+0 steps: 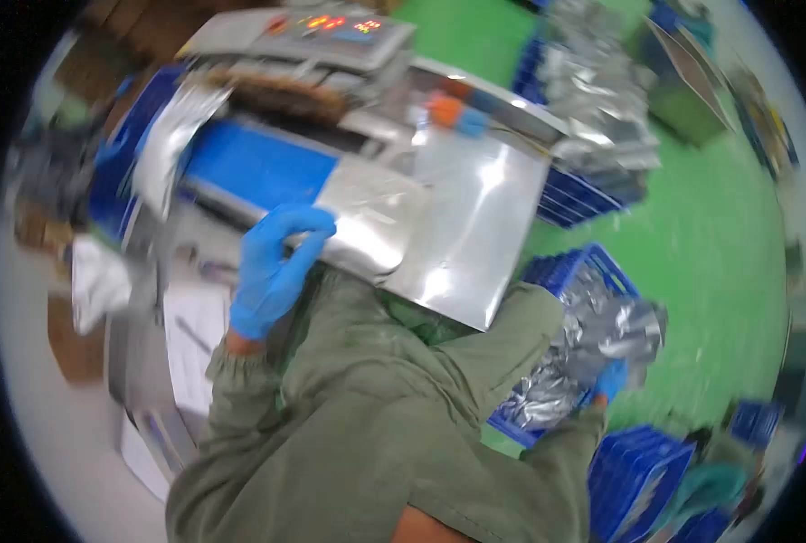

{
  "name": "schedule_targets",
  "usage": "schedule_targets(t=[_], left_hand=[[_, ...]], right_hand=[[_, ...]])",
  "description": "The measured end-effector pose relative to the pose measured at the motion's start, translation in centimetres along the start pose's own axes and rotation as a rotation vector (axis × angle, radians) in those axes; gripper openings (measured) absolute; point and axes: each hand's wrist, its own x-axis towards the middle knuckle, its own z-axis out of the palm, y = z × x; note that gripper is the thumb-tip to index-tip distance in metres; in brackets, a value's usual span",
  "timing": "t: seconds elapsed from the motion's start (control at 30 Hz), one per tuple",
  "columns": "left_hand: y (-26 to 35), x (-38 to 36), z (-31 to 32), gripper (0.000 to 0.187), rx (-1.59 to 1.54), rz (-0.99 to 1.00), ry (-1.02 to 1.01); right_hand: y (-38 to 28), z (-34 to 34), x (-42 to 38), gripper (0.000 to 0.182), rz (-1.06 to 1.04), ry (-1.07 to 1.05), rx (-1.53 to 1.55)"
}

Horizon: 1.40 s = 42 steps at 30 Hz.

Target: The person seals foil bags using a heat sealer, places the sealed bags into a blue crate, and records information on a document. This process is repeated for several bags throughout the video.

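My left hand [281,262], in a blue glove, is closed with thumb and fingertips together at the left edge of a flat silver piece [371,217]. What it pinches, if anything, I cannot make out. That piece lies on the machine beside a blue flat surface [263,163]. Low on the right, my right hand [609,380], also blue-gloved, is closed at the edge of a silver foil pouch [634,330]. Many such pouches are heaped in a blue crate [604,262] by my knee. Part of its fingers is blurred against the foil.
A machine with a lit panel [331,32] stands ahead, with a shiny metal tray [466,226] to its right. Another blue crate [575,199] of foil pouches sits beyond. Stacked blue crates [638,475] are at lower right on the green floor [720,271]. Paper [195,344] lies at left.
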Motion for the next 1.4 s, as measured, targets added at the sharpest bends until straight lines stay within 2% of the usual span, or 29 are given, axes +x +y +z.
schedule_targets(t=[0.03,0.07,0.13,0.2,0.27,0.33,0.43,0.53,0.57,0.67,0.73,0.77,0.8,0.83,0.9,0.93,0.97,1.0,1.03,1.07,1.1,1.17,1.2,1.23,1.3,1.37,1.4], left_hand=[[0.2,-0.2,-0.3,0.009,0.002,-0.004,0.012],[-0.6,-0.7,-0.6,0.009,-0.002,-0.038,0.057],[-2.1,-1.2,-2.0,0.01,-0.104,-0.082,0.076],[-3.6,-1.1,-2.6,0.011,-0.144,-0.067,0.123],[-4.6,-0.5,-2.6,0.012,-0.185,-0.05,0.116],[-5.3,-0.2,-1.8,0.012,-0.234,-0.024,0.091],[-3.8,0.2,-0.8,0.012,-0.265,0.031,0.05],[-2.6,0.7,-0.4,0.013,-0.209,0.058,-0.074],[-2.1,0.9,-0.4,0.013,-0.207,0.079,-0.087],[-0.4,1.6,-1.5,0.02,-0.132,0.273,-0.128],[0.9,2.3,-2.4,0.024,-0.163,0.294,-0.06],[1.3,2.6,-2.9,0.028,-0.204,0.296,0.01],[0.1,3.5,-3.0,0.037,-0.303,0.299,0.029],[-1.0,4.4,-3.0,0.037,-0.293,0.312,0.049],[-2.5,5.9,-3.1,0.043,-0.421,0.308,0.161],[-2.9,5.9,-3.3,0.052,-0.483,0.171,0.108],[-3.8,5.9,-3.0,0.052,-0.479,0.188,0.135],[-4.6,6.1,-2.6,0.052,-0.641,0.213,0.1],[-5.3,6.3,-2.4,0.052,-0.804,0.24,0.057],[-5.1,6.6,-2.6,0.054,-0.713,0.279,0.042],[-4.9,6.6,-2.4,0.054,-0.722,0.293,0.056],[-4.3,6.8,-1.4,0.051,-0.767,0.289,-0.069],[-3.6,6.6,-1.0,0.046,-0.747,0.386,-0.014],[-3.2,6.0,-0.9,0.034,-0.616,0.395,0.076],[-3.8,6.1,1.1,0.024,-0.646,0.574,0.169],[-3.2,4.8,2.5,0.022,-0.679,0.507,0.213],[-2.8,4.2,2.9,0.022,-0.707,0.442,0.268]], right_hand=[[0.8,-2.3,-0.3,0.036,0.047,-0.214,-0.161],[3.6,-1.6,-1.2,0.032,-0.185,0.157,-0.165],[2.0,-4.8,-2.7,0.03,-0.177,0.254,0.008],[-5.1,-11.0,-4.1,0.026,-0.075,0.039,-0.04],[-14.3,-16.8,-5.2,0.023,-0.24,0.009,-0.207],[-21.9,-20.8,-6.6,0.02,-0.391,0.057,-0.012],[-31.4,-25.8,-8.0,0.016,-0.547,0.082,0.036],[-39.7,-28.0,-8.6,0.014,-0.745,0.095,0.167],[-42.0,-28.4,-8.7,0.015,-0.75,0.062,0.175],[-47.4,-26.9,-7.6,0.019,-0.816,-0.081,0.363],[-51.5,-25.0,-7.6,0.018,-1.012,-0.028,0.381],[-52.9,-23.4,-7.6,0.019,-1.008,-0.065,0.524],[-55.2,-22.9,-8.4,0.02,-1.072,-0.112,0.495],[-56.6,-20.7,-8.1,0.021,-1.138,-0.129,0.649],[-59.2,-17.5,-8.4,0.027,-1.343,-0.126,0.663],[-59.9,-16.6,-8.8,0.027,-1.356,-0.162,0.57],[-60.4,-16.0,-9.3,0.028,-1.368,-0.19,0.476],[-60.8,-15.5,-9.8,0.028,-1.398,-0.173,0.482],[-60.7,-15.1,-10.4,0.027,-1.247,-0.218,0.686],[-60.4,-14.7,-11.1,0.025,-1.083,-0.27,0.876],[-60.2,-14.2,-12.2,0.025,-1.104,-0.262,0.871],[-59.8,-13.0,-14.9,0.023,-0.761,-0.203,1.371],[-58.9,-11.7,-15.8,0.024,-0.842,-0.077,1.29],[-58.0,-10.2,-16.5,0.025,-0.916,0.049,1.203],[-56.2,-7.9,-18.3,0.025,-0.992,0.077,1.062],[-56.5,-5.1,-19.6,0.023,-0.99,0.244,1.128],[-56.7,-4.8,-20.0,0.02,-1.0,0.23,1.118]])
